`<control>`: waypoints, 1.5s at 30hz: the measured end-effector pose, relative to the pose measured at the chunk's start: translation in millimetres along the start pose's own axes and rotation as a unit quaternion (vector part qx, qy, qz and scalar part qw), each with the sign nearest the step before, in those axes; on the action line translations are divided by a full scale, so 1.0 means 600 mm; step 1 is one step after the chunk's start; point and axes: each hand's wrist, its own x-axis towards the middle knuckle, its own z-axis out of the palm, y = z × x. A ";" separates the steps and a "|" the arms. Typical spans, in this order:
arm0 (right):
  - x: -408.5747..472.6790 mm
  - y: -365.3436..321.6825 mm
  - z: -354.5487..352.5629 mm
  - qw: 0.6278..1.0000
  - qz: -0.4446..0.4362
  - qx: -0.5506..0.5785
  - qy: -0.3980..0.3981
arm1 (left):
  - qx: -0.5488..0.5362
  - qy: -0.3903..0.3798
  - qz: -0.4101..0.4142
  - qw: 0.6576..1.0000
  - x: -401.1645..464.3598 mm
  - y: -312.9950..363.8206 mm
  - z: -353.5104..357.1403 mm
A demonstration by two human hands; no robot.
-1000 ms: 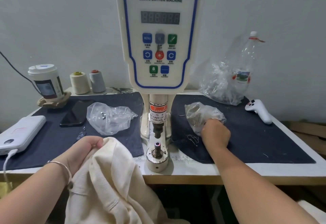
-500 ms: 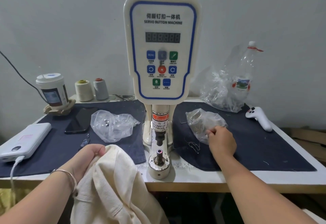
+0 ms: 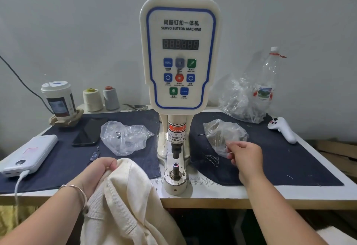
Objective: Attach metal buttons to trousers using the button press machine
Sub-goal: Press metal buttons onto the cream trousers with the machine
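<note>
The white servo button machine [image 3: 179, 51] stands at the table's middle, with its lower die post [image 3: 175, 167] bare on the round base. My left hand [image 3: 98, 169] grips a fold of the cream trousers [image 3: 125, 196], which hang over the table's front edge left of the die. My right hand [image 3: 245, 158] hovers at the near edge of a small plastic bag of metal parts [image 3: 222, 132], with thumb and fingertips drawn together. Whether they hold a button is hidden. A second clear bag with a few buttons [image 3: 123, 138] lies left of the machine.
Dark cloth mats [image 3: 289, 167] cover the table on both sides. On the left are a black phone [image 3: 88, 132], a white power bank [image 3: 31, 154], a paper cup [image 3: 58, 100] and two thread spools [image 3: 92, 100]. At back right are a large bag [image 3: 241, 102], a bottle [image 3: 268, 82] and a white controller [image 3: 284, 131].
My right hand has drawn back out of the small bag towards me, with its fingers now pinched. The view has tilted up. My left hand keeps its hold on the trousers.
</note>
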 end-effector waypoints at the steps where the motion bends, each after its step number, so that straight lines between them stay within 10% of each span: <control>1: -0.025 -0.007 0.010 0.999 0.026 0.031 -0.029 | 0.002 0.000 -0.003 1.000 -0.001 0.001 0.001; 7: -0.123 -0.034 0.084 0.965 0.174 0.085 -0.177 | 0.013 0.012 -0.007 1.000 -0.004 0.001 0.005; 22: -0.138 -0.033 0.109 0.832 0.411 0.276 -0.251 | 0.025 -0.001 -0.004 1.000 -0.002 0.001 0.000; 45: -0.165 -0.027 0.088 0.768 0.403 0.439 -0.234 | 0.039 0.017 0.007 0.999 0.007 0.002 -0.006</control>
